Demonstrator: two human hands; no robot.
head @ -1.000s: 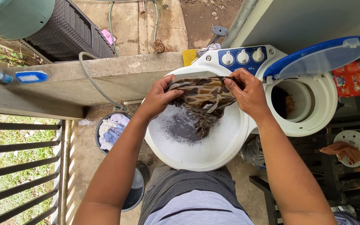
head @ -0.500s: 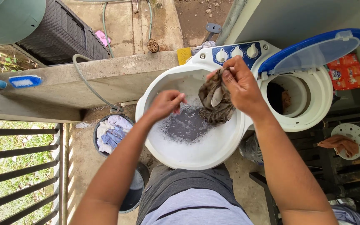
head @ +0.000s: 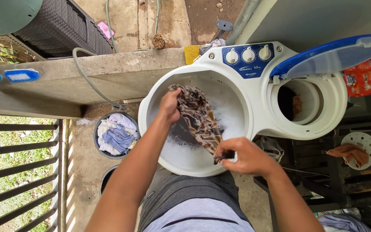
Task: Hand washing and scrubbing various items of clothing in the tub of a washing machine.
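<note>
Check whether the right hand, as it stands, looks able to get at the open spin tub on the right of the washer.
Probably yes. The blue lid is up, so the spin tub is open from above, and nothing lies between. But the right hand is gripping the patterned cloth together with the left hand.

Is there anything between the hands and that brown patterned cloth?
Nothing visible. The left hand grips the patterned cloth at its upper end and the right hand pinches its lower end, stretched over the soapy wash tub.
</note>
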